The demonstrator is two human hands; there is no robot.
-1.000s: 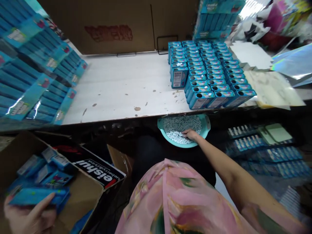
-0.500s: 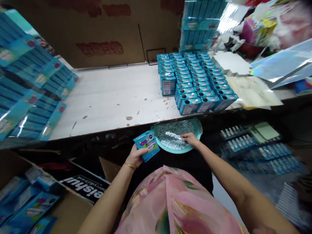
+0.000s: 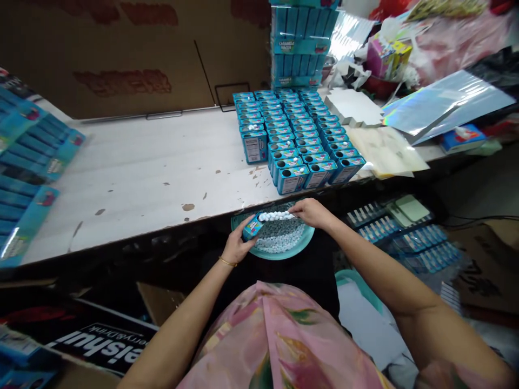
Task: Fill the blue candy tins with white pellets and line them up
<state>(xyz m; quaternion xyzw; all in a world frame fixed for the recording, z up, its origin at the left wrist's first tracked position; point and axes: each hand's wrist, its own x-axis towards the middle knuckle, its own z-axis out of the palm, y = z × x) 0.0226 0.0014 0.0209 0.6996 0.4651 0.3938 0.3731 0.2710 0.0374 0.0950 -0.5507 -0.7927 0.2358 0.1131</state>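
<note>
My left hand point(image 3: 237, 246) is closed around a small blue candy box point(image 3: 252, 227), tilted so that its top opening points up and to the right. In my right hand point(image 3: 312, 212) is a narrow scoop point(image 3: 279, 219), largely hidden under a row of round white candies point(image 3: 272, 215). The scoop's tip meets the box's opening. Below both hands is a turquoise basin point(image 3: 290, 254) holding many loose white pellets point(image 3: 279, 237).
Rows of upright blue boxes point(image 3: 294, 140) with round top holes stand on the white table point(image 3: 162, 173). Packed display trays rise at the left point(image 3: 36, 135) and back point(image 3: 300, 48). Clear sheets point(image 3: 446, 108) lie to the right. An open carton point(image 3: 97, 335) sits lower left.
My left hand has brought the box over the basin and tipped its top toward the scoop. My right hand has lifted the loaded scoop to the opening. The camera view has shifted right.
</note>
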